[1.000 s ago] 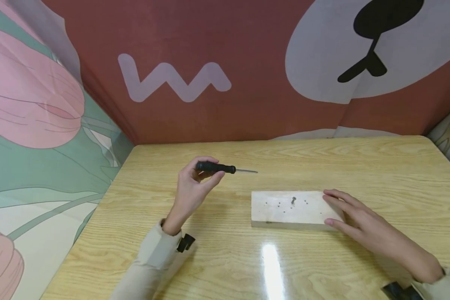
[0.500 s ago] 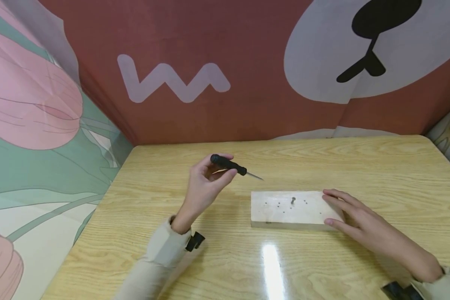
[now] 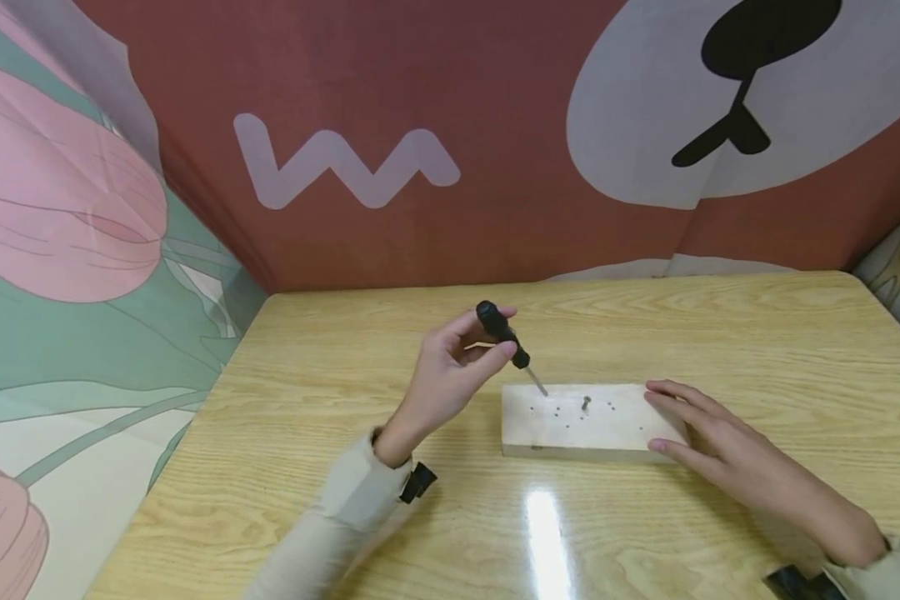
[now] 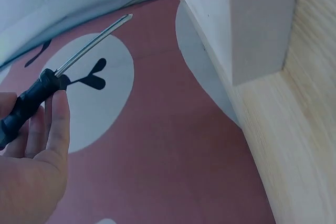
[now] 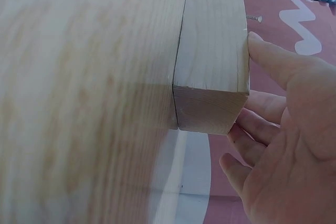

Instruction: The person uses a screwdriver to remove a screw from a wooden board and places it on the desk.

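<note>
My left hand holds a black-handled screwdriver between thumb and fingers, with its metal shaft slanting down to the right. In the left wrist view the screwdriver's tip hangs in the air, apart from the pale wooden block. A screw stands in the top of the wooden block, its shank partly exposed. Several small holes dot that top face. At the block's right end, my right hand grips it, thumb at the front edge and fingers at the back corner.
The block lies flat on a wood-grain table. Behind the table hangs a reddish printed cloth, and a floral one covers the left side. Light glares off the table in front of the block.
My left hand has moved right towards the block, and the screwdriver has turned from nearly level to tip-down. The right hand and the block have stayed in place.
</note>
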Demonstrator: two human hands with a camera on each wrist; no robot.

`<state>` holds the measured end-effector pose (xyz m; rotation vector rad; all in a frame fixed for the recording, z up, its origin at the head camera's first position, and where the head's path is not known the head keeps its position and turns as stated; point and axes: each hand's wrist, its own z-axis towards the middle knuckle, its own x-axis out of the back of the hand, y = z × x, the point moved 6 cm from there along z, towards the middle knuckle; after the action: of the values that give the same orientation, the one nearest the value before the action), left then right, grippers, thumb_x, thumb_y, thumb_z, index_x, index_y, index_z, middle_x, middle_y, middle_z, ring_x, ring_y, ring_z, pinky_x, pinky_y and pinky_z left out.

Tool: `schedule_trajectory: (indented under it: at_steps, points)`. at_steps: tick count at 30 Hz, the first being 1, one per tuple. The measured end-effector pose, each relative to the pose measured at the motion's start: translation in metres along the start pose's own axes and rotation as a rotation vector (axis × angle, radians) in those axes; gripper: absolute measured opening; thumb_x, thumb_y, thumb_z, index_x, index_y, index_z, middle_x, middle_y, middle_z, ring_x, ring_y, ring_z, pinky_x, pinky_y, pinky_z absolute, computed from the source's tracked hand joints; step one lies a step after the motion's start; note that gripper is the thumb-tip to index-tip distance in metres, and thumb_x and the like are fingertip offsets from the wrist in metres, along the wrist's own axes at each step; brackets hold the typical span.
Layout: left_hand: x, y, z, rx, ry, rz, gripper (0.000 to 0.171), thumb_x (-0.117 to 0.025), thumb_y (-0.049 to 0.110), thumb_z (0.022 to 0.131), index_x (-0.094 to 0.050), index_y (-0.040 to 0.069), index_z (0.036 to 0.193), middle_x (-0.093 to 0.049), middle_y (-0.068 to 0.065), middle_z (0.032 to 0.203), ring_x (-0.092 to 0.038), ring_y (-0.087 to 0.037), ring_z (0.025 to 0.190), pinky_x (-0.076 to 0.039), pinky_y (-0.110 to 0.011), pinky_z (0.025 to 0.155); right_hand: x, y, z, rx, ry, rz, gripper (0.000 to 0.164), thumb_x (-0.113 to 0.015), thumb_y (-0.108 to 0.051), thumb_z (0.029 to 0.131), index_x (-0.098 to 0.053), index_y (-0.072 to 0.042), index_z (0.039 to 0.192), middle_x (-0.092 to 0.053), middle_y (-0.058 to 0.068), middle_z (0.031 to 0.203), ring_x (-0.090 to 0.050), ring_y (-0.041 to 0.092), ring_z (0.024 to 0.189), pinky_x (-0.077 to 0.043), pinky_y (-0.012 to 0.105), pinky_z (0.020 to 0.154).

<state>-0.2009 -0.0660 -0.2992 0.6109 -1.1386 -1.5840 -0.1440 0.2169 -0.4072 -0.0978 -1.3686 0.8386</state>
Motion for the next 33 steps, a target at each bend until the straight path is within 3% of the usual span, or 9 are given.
schedule_trajectory:
  at_steps: [7, 13, 21, 23, 32, 33]
  points:
    - [-0.011, 0.002, 0.005, -0.024, -0.024, -0.005, 0.037, -0.066, -0.004, 0.091, -0.061, -0.005, 0.127, -0.067, -0.027, 0.101, -0.067, -0.009, 0.092, -0.061, -0.028, 0.08, -0.001, 0.001, 0.0, -0.013, -0.008, 0.0, 0.059, -0.069, -0.03, 0.094, -0.048, -0.013, 0.147, -0.045, 0.008, 0.15, -0.025, -0.011, 0.137, -0.009, -0.008, 0.096]
    - [-0.02, 0.005, 0.011, -0.046, -0.031, -0.062, 0.039, -0.068, -0.008, 0.089, -0.061, -0.008, 0.127, -0.066, -0.031, 0.109, -0.068, -0.009, 0.094, -0.061, -0.034, 0.087, 0.0, 0.0, -0.001, 0.003, 0.007, 0.001, 0.059, -0.07, -0.027, 0.093, -0.049, -0.012, 0.146, -0.046, 0.009, 0.149, -0.02, -0.017, 0.136, -0.008, -0.009, 0.097]
    - [-0.034, 0.006, 0.017, -0.063, -0.074, -0.066, 0.038, -0.067, -0.01, 0.088, -0.06, -0.01, 0.126, -0.066, -0.031, 0.113, -0.07, -0.038, 0.099, -0.061, -0.035, 0.086, -0.001, 0.001, -0.001, -0.016, 0.001, -0.004, 0.058, -0.069, -0.03, 0.094, -0.049, -0.014, 0.146, -0.045, 0.008, 0.149, -0.023, -0.015, 0.136, -0.01, -0.008, 0.096]
    - [-0.038, 0.006, 0.019, -0.066, -0.085, -0.06, 0.038, -0.067, -0.009, 0.088, -0.06, -0.01, 0.126, -0.067, -0.031, 0.111, -0.07, -0.04, 0.099, -0.061, -0.035, 0.086, -0.001, 0.002, -0.001, -0.022, -0.002, -0.008, 0.058, -0.069, -0.031, 0.094, -0.049, -0.014, 0.146, -0.046, 0.007, 0.149, -0.026, -0.012, 0.136, -0.011, -0.008, 0.095]
    - [-0.053, 0.001, 0.022, -0.045, -0.12, -0.02, 0.037, -0.069, -0.006, 0.088, -0.061, -0.008, 0.124, -0.07, -0.029, 0.107, -0.072, -0.037, 0.096, -0.061, -0.031, 0.085, -0.001, 0.003, 0.0, -0.033, -0.003, -0.019, 0.058, -0.069, -0.032, 0.094, -0.05, -0.015, 0.146, -0.046, 0.006, 0.149, -0.033, -0.002, 0.137, -0.011, -0.007, 0.097]
    - [-0.055, 0.0, 0.022, -0.045, -0.123, -0.011, 0.037, -0.069, -0.005, 0.088, -0.061, -0.008, 0.124, -0.07, -0.028, 0.107, -0.072, -0.036, 0.096, -0.061, -0.03, 0.085, -0.001, 0.003, 0.0, -0.03, -0.005, -0.019, 0.058, -0.069, -0.031, 0.094, -0.049, -0.014, 0.146, -0.045, 0.007, 0.15, -0.034, 0.002, 0.138, -0.017, -0.002, 0.102]
